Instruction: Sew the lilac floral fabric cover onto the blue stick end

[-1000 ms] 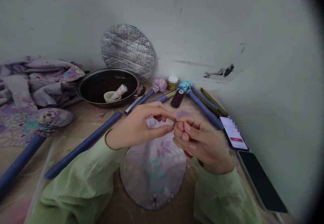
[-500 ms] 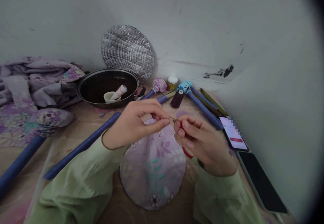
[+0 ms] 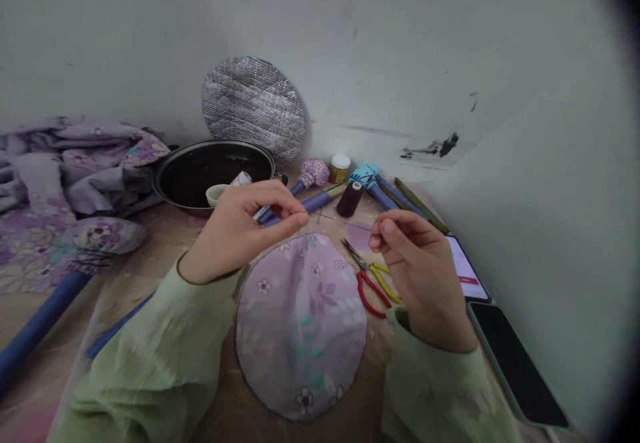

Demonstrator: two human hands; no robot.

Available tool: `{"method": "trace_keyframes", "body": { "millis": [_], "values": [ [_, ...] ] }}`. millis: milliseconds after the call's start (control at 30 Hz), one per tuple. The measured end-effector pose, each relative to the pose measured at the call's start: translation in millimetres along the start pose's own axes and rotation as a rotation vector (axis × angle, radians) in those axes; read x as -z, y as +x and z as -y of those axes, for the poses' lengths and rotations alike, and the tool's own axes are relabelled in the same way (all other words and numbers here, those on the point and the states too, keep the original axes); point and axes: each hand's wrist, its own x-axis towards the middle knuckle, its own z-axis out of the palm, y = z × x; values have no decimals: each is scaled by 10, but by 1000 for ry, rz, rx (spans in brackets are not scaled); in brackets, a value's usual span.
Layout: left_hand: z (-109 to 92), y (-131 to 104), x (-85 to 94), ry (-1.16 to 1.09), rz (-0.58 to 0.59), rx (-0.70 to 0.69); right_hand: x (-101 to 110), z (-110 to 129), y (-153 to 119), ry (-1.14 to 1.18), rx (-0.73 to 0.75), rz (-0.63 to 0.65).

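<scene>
A dark thread (image 3: 340, 221) runs between my two pinched hands, over the far edge of a round lilac floral cloth (image 3: 300, 336). My left hand (image 3: 245, 226) pinches one end of it between thumb and forefinger, above the cloth's upper left edge. To the right of the cloth, my right hand (image 3: 420, 266) is closed with thumb against fingers at the thread's other end. Scissors (image 3: 373, 276) with one red and one yellow handle lie between the cloth and my right hand. The dark thread spool (image 3: 349, 199) stands just behind.
Behind my left hand sits a black pan (image 3: 215, 169) with a white cup (image 3: 216, 194). A silver disc (image 3: 253, 106) leans on the wall. Blue-wrapped sticks, a jar (image 3: 340, 169) and bundled cloth (image 3: 75, 163) lie around. Two phones (image 3: 517, 363) are at the right.
My hands have moved apart, the left one leftward and the right one rightward, with the thread stretched between them. The scissors now show more fully.
</scene>
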Motion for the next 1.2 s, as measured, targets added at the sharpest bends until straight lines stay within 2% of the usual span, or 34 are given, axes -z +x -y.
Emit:
{"method": "trace_keyframes", "body": {
  "millis": [167,267,433,633,867,1200],
  "values": [
    [5,14,37,42,46,40,75,31,79,-50,86,-90],
    [-5,24,32,52,69,44,114,20,87,-79,119,-95],
    [-13,38,3,55,132,26,125,-29,31,-277,136,2],
    [-34,26,-60,27,238,-11,10,8,-15,-484,182,174],
    [-57,18,-130,19,345,-49,-66,29,-67,-498,169,303],
    [-58,3,-144,-2,354,-73,-97,38,-123,-606,227,341]
  ]
}}
